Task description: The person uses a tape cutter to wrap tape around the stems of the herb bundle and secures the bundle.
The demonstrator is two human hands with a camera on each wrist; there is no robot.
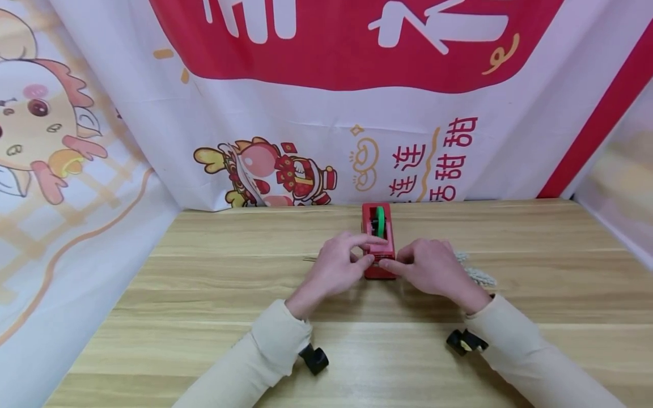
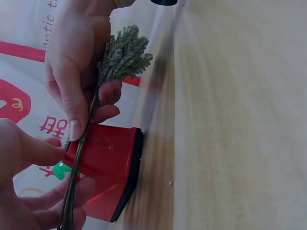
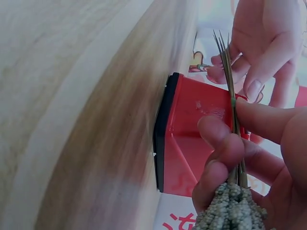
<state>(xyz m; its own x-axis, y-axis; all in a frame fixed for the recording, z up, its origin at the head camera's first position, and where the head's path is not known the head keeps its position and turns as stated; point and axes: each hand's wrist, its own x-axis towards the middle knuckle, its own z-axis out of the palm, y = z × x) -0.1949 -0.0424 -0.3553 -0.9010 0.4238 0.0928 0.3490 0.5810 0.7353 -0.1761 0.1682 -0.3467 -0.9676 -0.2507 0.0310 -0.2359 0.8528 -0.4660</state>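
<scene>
A bunch of thin stems with grey-green flower heads (image 1: 479, 276) lies crosswise in front of a red tape dispenser (image 1: 379, 272). My right hand (image 1: 433, 265) pinches the stems (image 3: 234, 112) between thumb and fingers, just below the heads. A narrow green band (image 3: 233, 102) circles the stems beside the thumb. My left hand (image 1: 336, 263) is at the dispenser's near end, index finger reaching across its top and thumb close to the stems. Its lower fingers (image 2: 62, 191) lie behind the stem ends in the left wrist view. A green tape roll (image 1: 380, 222) sits in the dispenser.
The dispenser stands on a wood-grain table (image 1: 377, 362), toward its far edge. A printed white cloth (image 1: 316, 113) hangs behind the table, with more cloth at both sides. Black wrist mounts (image 1: 314, 359) show below each sleeve.
</scene>
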